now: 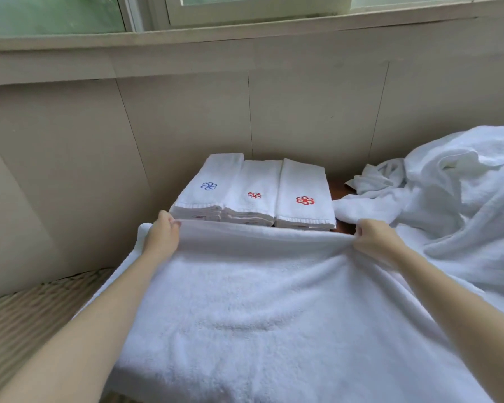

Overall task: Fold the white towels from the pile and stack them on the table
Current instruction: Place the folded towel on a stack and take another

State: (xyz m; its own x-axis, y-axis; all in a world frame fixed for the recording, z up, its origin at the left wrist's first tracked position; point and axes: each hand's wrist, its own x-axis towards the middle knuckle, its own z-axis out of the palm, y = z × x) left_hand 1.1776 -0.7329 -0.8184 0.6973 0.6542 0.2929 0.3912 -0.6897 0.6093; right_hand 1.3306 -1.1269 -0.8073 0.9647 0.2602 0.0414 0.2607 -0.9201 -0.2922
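Observation:
A large white towel [262, 309] lies spread across the table in front of me. My left hand [162, 235] grips its far left edge and my right hand [374, 237] pinches its far right edge, so the far edge runs taut between them. Just beyond that edge stand three stacks of folded white towels [253, 193] side by side, the left one with a blue flower emblem, the other two with red ones. A loose pile of white towels [460, 199] is heaped at the right.
A strip of dark wooden table [336, 189] shows between the stacks and the pile. A beige panelled wall [186, 117] with a window ledge rises right behind the stacks. A woven wicker surface [32, 312] lies at the lower left.

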